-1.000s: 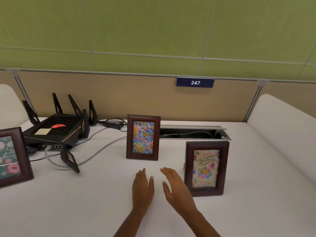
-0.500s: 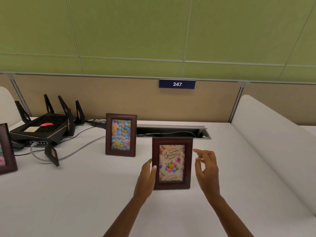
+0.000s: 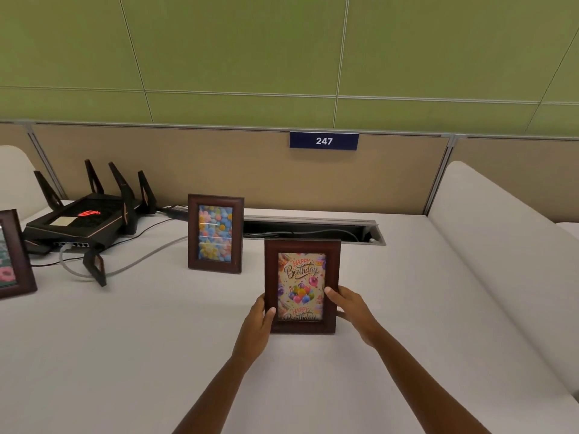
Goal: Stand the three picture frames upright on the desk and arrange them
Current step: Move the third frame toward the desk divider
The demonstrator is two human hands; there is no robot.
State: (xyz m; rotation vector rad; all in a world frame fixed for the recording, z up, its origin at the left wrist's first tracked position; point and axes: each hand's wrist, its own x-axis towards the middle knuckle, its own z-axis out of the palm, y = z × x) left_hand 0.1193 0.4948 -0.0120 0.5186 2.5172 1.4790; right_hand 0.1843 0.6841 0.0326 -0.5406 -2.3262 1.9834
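Observation:
Three dark wooden picture frames stand upright on the white desk [image 3: 125, 355]. The birthday frame [image 3: 302, 277] with balloons is nearest me, at the centre. My left hand [image 3: 258, 324] grips its lower left edge and my right hand [image 3: 351, 308] grips its lower right edge, thumb on the front. Behind it to the left stands the frame with coloured flowers [image 3: 215, 234]. The third frame [image 3: 12, 255], with a floral picture, stands at the far left, cut off by the image edge.
A black router [image 3: 84, 217] with antennas sits at the back left, its grey cable [image 3: 131, 264] and black wires trailing across the desk. An open cable tray [image 3: 313, 228] runs along the back edge. Padded white dividers [image 3: 501, 261] flank the desk.
Both hands were flat on the desk, then moved to either side of the birthday frame and closed on its lower edges. The view shifted right.

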